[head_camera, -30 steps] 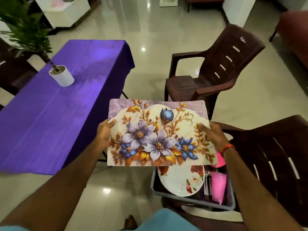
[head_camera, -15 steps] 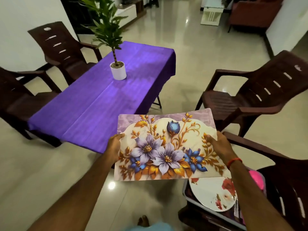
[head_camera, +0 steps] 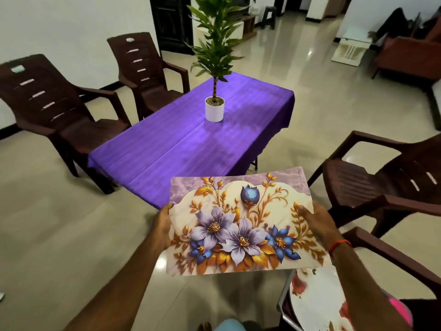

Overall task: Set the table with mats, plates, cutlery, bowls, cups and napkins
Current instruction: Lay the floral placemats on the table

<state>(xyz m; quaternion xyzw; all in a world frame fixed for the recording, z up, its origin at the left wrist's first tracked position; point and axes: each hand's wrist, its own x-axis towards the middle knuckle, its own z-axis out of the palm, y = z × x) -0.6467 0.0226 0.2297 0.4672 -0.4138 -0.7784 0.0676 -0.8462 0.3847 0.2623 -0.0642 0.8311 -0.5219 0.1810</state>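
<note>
Left hand (head_camera: 163,225) and right hand (head_camera: 317,223) each grip the side edges of one floral mat (head_camera: 238,225); one desk (head_camera: 181,149), one potted plant (head_camera: 214,108), one plate (head_camera: 315,304), four chairs (head_camera: 71,115).

Both forearms are stretched forward. The mat (head_camera: 238,211) is held between the grips: the left grip (head_camera: 163,226) at one edge, the right grip (head_camera: 318,226) at the other, thumbs laid on top.
</note>
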